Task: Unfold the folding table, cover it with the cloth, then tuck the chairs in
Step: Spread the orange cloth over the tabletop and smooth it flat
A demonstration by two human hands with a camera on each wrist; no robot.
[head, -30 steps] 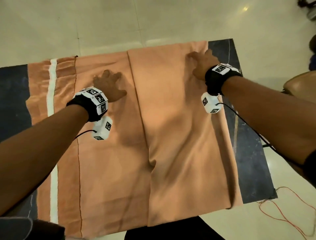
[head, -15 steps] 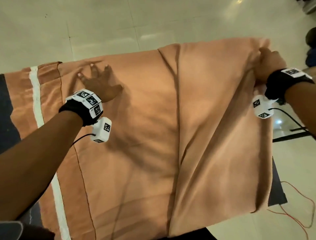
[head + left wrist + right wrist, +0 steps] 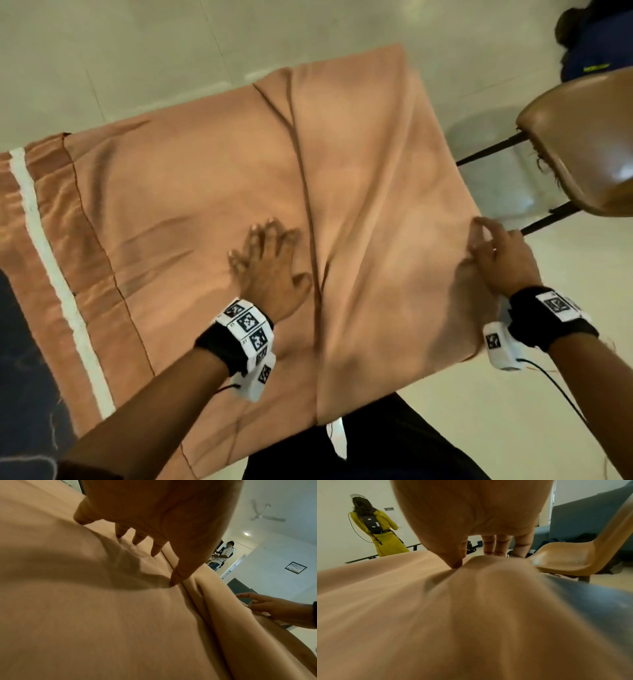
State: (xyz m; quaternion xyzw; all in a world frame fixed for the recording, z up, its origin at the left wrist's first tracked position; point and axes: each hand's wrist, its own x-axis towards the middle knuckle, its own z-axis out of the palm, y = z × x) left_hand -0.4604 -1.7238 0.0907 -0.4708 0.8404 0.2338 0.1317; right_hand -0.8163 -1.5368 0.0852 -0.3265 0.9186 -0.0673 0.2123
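Observation:
A peach cloth point(image 3: 212, 212) with a white stripe near its left end lies spread over the dark folding table point(image 3: 20, 359), a long crease running down its middle. My left hand point(image 3: 263, 246) rests flat on the cloth just left of that crease, fingers spread and fingertips point(image 3: 154, 551) touching the fabric. My right hand point(image 3: 486, 240) is at the cloth's right edge; its thumb point(image 3: 453, 561) and fingers pinch a raised fold of cloth point(image 3: 488, 566) over the table's right end point(image 3: 599, 608). A brown plastic chair point(image 3: 582, 144) stands just right of the table, turned out from it.
A person in dark blue point(image 3: 596, 44) sits beyond the chair at the far right. A person in yellow point(image 3: 380, 534) stands by the far wall, and a blue sofa point(image 3: 583, 520) lies behind the chair. Pale tiled floor point(image 3: 171, 51) surrounds the table.
My right hand gripped the cloth's right layer, pulled it rightward over the bare table end, and came nearer along that edge. My left hand slid from the far left toward the middle.

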